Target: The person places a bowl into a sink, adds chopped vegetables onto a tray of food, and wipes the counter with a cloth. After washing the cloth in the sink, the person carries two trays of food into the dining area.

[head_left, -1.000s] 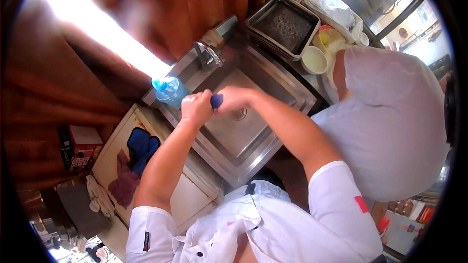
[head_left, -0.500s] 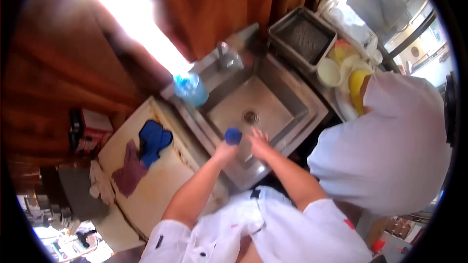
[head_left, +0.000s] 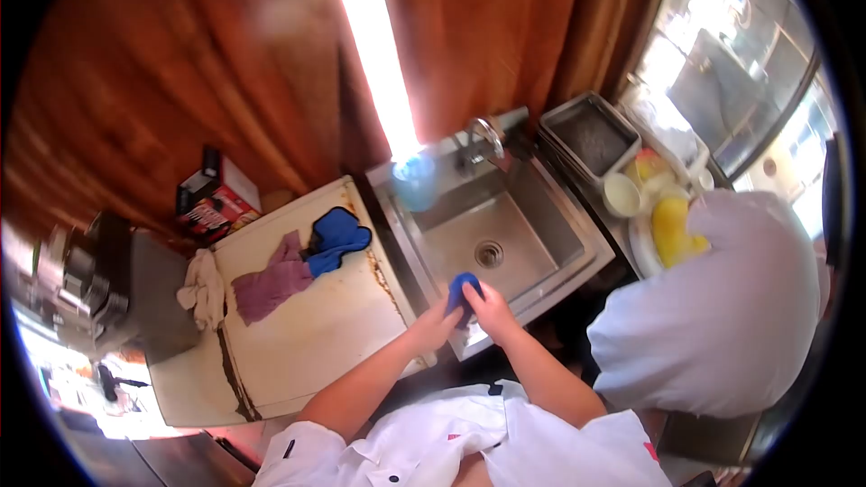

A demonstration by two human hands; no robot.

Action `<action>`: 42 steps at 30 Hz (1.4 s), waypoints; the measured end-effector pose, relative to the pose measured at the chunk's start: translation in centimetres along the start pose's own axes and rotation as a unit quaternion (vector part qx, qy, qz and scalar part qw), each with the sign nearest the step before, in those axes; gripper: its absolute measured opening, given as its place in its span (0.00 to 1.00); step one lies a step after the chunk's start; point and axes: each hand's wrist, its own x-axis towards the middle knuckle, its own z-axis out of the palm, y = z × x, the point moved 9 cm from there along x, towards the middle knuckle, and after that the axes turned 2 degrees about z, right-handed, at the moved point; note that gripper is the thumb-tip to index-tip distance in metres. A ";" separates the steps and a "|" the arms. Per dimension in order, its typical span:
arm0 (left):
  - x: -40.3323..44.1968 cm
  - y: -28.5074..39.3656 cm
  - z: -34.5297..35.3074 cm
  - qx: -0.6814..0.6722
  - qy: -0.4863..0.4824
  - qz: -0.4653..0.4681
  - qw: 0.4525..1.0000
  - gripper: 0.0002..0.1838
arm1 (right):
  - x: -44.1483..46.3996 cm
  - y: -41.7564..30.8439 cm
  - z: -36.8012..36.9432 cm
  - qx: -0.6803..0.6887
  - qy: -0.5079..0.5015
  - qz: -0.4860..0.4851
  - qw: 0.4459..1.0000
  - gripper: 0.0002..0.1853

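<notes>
Over the near edge of the steel sink (head_left: 456,239), both my hands grip a small, bunched blue cloth (head_left: 465,287). My left hand (head_left: 435,327) closes on its lower left side. From the right, my right hand (head_left: 492,312) pinches it with thumb and fingers. Part of the cloth is hidden between the hands. A drain shows in the sink floor beyond them. At the sink's back left corner stands a translucent blue container (head_left: 413,186), near the curved faucet (head_left: 488,133).
Left of the sink, a rust-edged white top (head_left: 316,343) bears a purple cloth (head_left: 271,281), a blue cloth (head_left: 341,234) and a pale cloth (head_left: 204,290). A box (head_left: 221,200) stands behind. At right are stacked metal trays (head_left: 588,137), a cup (head_left: 621,195) and a white-clad person (head_left: 713,325) with a yellow glove (head_left: 672,227).
My right hand, earlier open with spread fingers beside the left, has closed on the blue cloth. Both hands now meet at it. The camera view has turned and shifted.
</notes>
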 end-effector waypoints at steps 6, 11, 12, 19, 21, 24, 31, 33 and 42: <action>-14.5 -3.3 -1.8 -0.245 0.165 0.009 0.955 0.18 | -6.9 -3.1 6.1 -0.235 -0.224 -0.070 0.943 0.17; -27.9 -9.3 1.7 -0.422 0.467 0.121 0.767 0.15 | -14.0 -2.0 12.6 -0.349 -0.388 -0.096 0.847 0.16; -29.9 -11.7 3.6 -0.468 0.489 0.137 0.724 0.14 | -16.0 -1.1 13.6 -0.357 -0.422 -0.097 0.828 0.15; -41.7 -13.6 17.9 -0.588 0.493 0.283 0.575 0.31 | -38.0 0.5 19.3 -0.314 -0.720 -0.086 0.612 0.13; -43.3 -15.0 21.9 -0.620 0.431 0.349 0.556 0.31 | -44.2 4.6 19.3 -0.111 -0.808 0.188 0.547 0.15; -49.1 -13.8 27.5 -0.627 0.437 0.412 0.496 0.30 | -54.7 11.8 21.1 0.104 -0.752 0.528 0.380 0.30; -72.7 -22.2 45.4 -0.392 0.707 0.529 0.257 0.24 | -72.5 26.5 19.8 -0.045 -0.709 0.623 0.327 0.35; -80.3 -22.7 52.2 -0.311 0.846 0.359 0.243 0.20 | -77.6 33.8 19.6 -0.132 -0.691 0.633 0.322 0.36; -93.1 -24.4 67.3 0.021 0.944 0.026 0.327 0.37 | -108.0 41.7 17.6 -0.129 -0.589 0.764 0.228 0.34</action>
